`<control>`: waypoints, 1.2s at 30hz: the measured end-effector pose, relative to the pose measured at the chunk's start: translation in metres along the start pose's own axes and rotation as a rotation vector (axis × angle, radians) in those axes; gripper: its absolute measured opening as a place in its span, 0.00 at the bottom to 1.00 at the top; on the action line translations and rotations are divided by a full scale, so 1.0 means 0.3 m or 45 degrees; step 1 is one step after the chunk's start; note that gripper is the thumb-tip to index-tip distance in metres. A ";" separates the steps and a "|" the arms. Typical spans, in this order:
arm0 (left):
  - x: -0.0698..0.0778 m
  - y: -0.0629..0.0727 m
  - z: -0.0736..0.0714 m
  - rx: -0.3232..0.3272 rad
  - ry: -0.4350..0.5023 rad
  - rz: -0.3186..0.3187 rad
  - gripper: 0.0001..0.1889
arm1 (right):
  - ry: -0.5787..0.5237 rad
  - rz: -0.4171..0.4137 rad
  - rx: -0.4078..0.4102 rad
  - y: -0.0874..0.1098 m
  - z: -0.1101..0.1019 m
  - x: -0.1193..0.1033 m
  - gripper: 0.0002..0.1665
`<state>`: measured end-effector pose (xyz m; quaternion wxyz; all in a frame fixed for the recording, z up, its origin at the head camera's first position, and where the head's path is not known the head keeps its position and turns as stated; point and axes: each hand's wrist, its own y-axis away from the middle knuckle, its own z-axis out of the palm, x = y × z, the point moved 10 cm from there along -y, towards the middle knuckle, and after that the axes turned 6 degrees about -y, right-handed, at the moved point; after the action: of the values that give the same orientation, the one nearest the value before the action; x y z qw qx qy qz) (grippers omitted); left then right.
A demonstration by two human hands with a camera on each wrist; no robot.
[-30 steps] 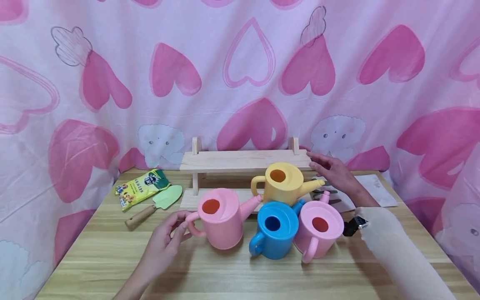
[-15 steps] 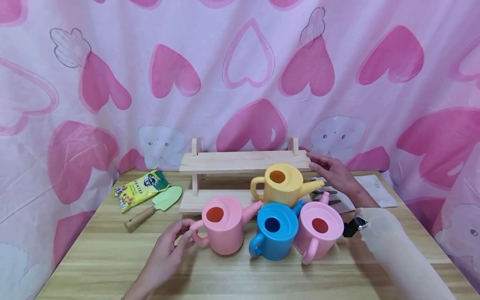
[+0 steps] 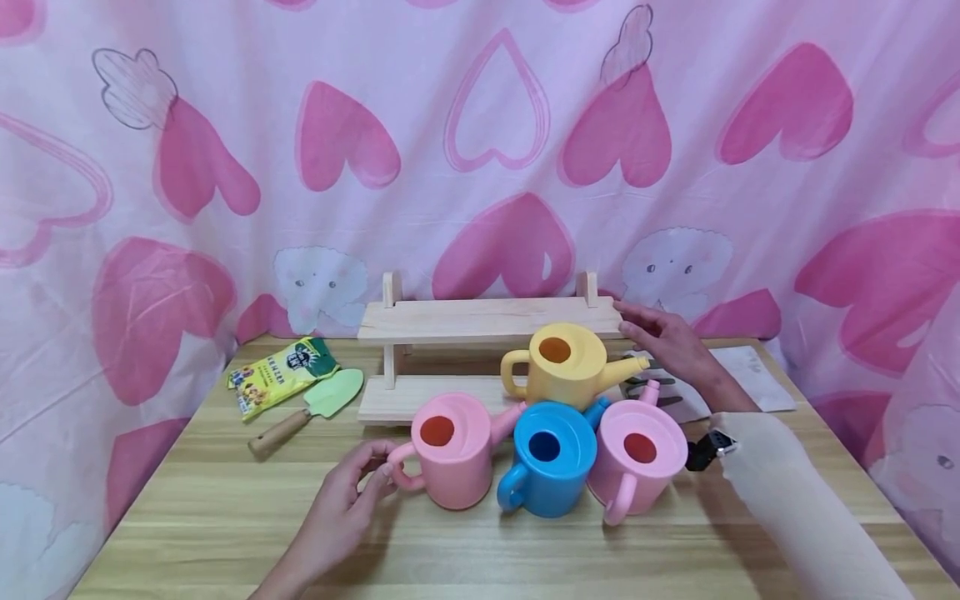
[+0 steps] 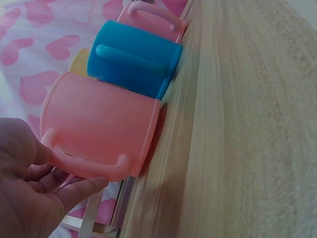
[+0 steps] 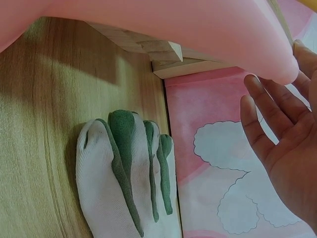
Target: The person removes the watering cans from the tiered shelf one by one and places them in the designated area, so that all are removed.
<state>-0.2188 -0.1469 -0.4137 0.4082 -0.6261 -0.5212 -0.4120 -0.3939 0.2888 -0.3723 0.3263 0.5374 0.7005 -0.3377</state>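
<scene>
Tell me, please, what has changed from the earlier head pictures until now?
The left pink watering can has shifted to the right, closer to the blue watering can, and slightly toward the person. The left hand moved along with it, still holding its handle. The right hand stayed by the wooden shelf; the other three cans stayed put.

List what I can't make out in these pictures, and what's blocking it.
- Yellow can: most of its base, head view, behind the blue can.
- Pink can held by the left hand: inside bottom, head view, opening too shaded.
- White-and-green glove: lower part, right wrist view, cut off by the bottom edge.
- Yellow bag: fine print, head view, too small.
</scene>
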 end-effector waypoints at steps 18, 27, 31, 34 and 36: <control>-0.016 -0.007 0.017 -0.054 -0.067 -0.016 0.11 | -0.021 -0.028 -0.012 -0.002 0.002 0.001 0.40; -0.006 -0.006 0.033 -0.134 -0.038 0.084 0.08 | -0.023 -0.025 -0.015 -0.010 0.001 0.002 0.39; -0.006 -0.005 0.033 -0.132 -0.041 0.082 0.09 | -0.020 -0.028 -0.011 -0.008 0.002 -0.003 0.39; -0.010 -0.005 0.029 -0.114 -0.052 0.058 0.09 | -0.015 -0.032 -0.004 -0.005 0.001 -0.009 0.39; -0.011 -0.006 0.022 -0.087 -0.071 0.041 0.10 | -0.010 -0.031 -0.002 -0.004 0.002 -0.012 0.40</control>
<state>-0.2203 -0.1416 -0.4190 0.3785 -0.6592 -0.5079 -0.4053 -0.3942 0.2862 -0.3694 0.3253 0.5273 0.7058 -0.3433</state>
